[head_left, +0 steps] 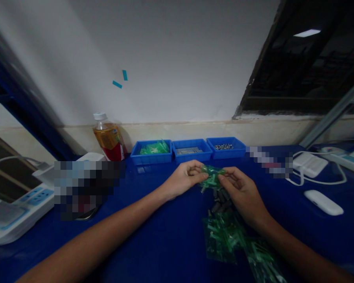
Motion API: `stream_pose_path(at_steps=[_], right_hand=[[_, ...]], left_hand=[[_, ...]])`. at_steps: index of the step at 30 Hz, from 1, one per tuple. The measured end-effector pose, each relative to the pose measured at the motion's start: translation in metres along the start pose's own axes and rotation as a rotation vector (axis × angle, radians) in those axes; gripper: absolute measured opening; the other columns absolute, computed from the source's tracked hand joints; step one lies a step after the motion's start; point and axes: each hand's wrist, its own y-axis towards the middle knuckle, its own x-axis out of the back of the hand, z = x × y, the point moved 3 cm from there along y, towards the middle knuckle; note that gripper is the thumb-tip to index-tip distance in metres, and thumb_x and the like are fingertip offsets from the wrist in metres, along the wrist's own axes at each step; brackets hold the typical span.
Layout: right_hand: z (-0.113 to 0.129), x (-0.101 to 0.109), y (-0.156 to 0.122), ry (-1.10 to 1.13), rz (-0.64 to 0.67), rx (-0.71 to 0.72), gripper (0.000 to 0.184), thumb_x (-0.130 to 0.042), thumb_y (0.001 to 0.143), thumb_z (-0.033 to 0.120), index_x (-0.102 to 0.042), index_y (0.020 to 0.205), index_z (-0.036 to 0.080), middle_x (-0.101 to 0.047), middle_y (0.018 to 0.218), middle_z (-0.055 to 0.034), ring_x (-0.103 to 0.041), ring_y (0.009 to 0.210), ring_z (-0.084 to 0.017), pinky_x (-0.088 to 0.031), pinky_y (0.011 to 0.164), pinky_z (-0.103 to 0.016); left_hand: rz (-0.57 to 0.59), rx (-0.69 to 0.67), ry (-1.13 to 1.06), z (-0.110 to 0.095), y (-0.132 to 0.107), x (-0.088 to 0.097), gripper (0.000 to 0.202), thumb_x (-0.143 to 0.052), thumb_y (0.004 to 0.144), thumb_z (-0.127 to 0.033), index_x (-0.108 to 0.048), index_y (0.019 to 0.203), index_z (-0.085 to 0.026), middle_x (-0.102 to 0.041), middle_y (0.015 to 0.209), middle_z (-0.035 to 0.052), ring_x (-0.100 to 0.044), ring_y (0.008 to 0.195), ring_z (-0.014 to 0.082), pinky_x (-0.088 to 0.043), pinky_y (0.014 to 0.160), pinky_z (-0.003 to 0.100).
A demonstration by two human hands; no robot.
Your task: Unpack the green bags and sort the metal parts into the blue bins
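Observation:
A small clear green plastic bag [211, 180] with light green pieces in it is stretched between my two hands, above the blue table. My left hand [187, 176] pinches its left edge between thumb and fingers. On the opposite edge, my right hand [241, 190] grips it the same way. Just below the bag lies a pile of dark grey cylindrical pieces [221, 201]. Nearer to me, more green bags [222, 237] with pieces inside rest on the table, and another green bag [262, 259] lies partly beside my right forearm.
Along the wall stand three blue bins: one with green bags [135, 157], one with metal rods [191, 158], one with small metal parts [230, 153]. A drink bottle [107, 137] and a power strip [32, 204] are at left. A white case [323, 202] and charger [309, 164] lie right.

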Motion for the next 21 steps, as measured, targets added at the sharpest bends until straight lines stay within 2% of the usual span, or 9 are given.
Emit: stream_pose_path(at_steps=[2, 4, 7, 10, 12, 14, 17, 19, 21], right_hand=[[0.0, -0.001, 0.001, -0.006, 0.015, -0.018, 0.026, -0.065, 0.074, 0.043, -0.056, 0.084, 0.02, -0.064, 0.076, -0.0017, -0.062, 0.071, -0.016, -0.049, 0.064, -0.027], [-0.001, -0.002, 0.001, -0.018, 0.013, -0.039, 0.03, -0.067, 0.072, 0.043, -0.056, 0.087, 0.019, -0.064, 0.079, -0.0031, -0.063, 0.076, -0.017, -0.051, 0.069, -0.029], [-0.004, -0.004, 0.001, -0.024, 0.009, -0.054, 0.036, -0.068, 0.07, 0.044, -0.056, 0.093, 0.019, -0.062, 0.085, -0.0047, -0.063, 0.083, -0.018, -0.051, 0.075, -0.031], [-0.007, -0.006, 0.0, -0.035, 0.038, -0.054, 0.036, -0.065, 0.073, 0.045, -0.055, 0.096, 0.019, -0.061, 0.089, -0.0051, -0.062, 0.084, -0.017, -0.051, 0.077, -0.03], [-0.007, -0.007, -0.002, -0.05, 0.053, -0.049, 0.036, -0.064, 0.074, 0.045, -0.055, 0.097, 0.019, -0.06, 0.091, -0.0055, -0.061, 0.086, -0.017, -0.051, 0.077, -0.03], [-0.007, -0.006, -0.003, -0.064, 0.063, -0.04, 0.035, -0.062, 0.075, 0.045, -0.056, 0.098, 0.019, -0.06, 0.092, -0.006, -0.061, 0.087, -0.017, -0.051, 0.077, -0.03], [-0.008, -0.005, -0.003, -0.085, 0.064, -0.013, 0.033, -0.062, 0.076, 0.044, -0.056, 0.098, 0.02, -0.06, 0.092, -0.0062, -0.06, 0.088, -0.018, -0.051, 0.077, -0.031], [-0.009, -0.003, -0.003, -0.102, 0.064, 0.012, 0.032, -0.061, 0.077, 0.043, -0.056, 0.099, 0.02, -0.06, 0.093, -0.0061, -0.061, 0.088, -0.018, -0.051, 0.077, -0.032], [-0.01, -0.001, -0.002, -0.131, 0.072, 0.037, 0.03, -0.059, 0.079, 0.041, -0.056, 0.099, 0.019, -0.06, 0.094, -0.0063, -0.061, 0.087, -0.018, -0.051, 0.075, -0.031]], left_hand=[[-0.03, 0.027, 0.178, -0.007, 0.003, 0.004, 0.013, -0.062, 0.079, -0.024, -0.057, 0.085, -0.013, -0.062, 0.071, 0.0005, -0.057, 0.061, 0.0093, -0.045, 0.06, 0.022], [-0.128, 0.056, 0.482, -0.02, 0.011, 0.021, 0.013, -0.061, 0.079, -0.025, -0.06, 0.084, -0.012, -0.062, 0.068, 0.0006, -0.056, 0.057, 0.0092, -0.044, 0.055, 0.02], [-0.272, 0.084, 0.661, -0.048, 0.029, 0.066, 0.015, -0.056, 0.081, -0.023, -0.063, 0.085, -0.011, -0.061, 0.065, 0.002, -0.054, 0.055, 0.0096, -0.041, 0.053, 0.021], [-0.411, 0.153, 0.865, -0.075, 0.047, 0.117, 0.016, -0.057, 0.076, -0.02, -0.066, 0.081, -0.008, -0.061, 0.062, 0.0049, -0.055, 0.055, 0.0129, -0.04, 0.053, 0.024], [-0.453, 0.22, 1.0, -0.084, 0.056, 0.139, 0.017, -0.06, 0.071, -0.019, -0.068, 0.079, -0.006, -0.062, 0.06, 0.0072, -0.058, 0.06, 0.0175, -0.042, 0.057, 0.027], [-0.462, 0.272, 1.122, -0.085, 0.063, 0.148, 0.016, -0.062, 0.066, -0.016, -0.07, 0.075, -0.005, -0.063, 0.061, 0.0106, -0.061, 0.07, 0.0233, -0.043, 0.063, 0.03], [-0.445, 0.303, 1.257, -0.073, 0.071, 0.144, 0.018, -0.063, 0.063, -0.011, -0.07, 0.078, -0.004, -0.067, 0.073, 0.0167, -0.061, 0.088, 0.0308, -0.043, 0.073, 0.035], [-0.408, 0.31, 1.305, -0.061, 0.076, 0.137, 0.019, -0.064, 0.065, -0.011, -0.069, 0.082, -0.004, -0.067, 0.083, 0.0189, -0.06, 0.094, 0.0321, -0.043, 0.078, 0.038], [-0.343, 0.3, 1.319, -0.049, 0.078, 0.13, 0.019, -0.065, 0.072, -0.015, -0.067, 0.088, -0.006, -0.066, 0.091, 0.0166, -0.059, 0.096, 0.0288, -0.044, 0.081, 0.04]])
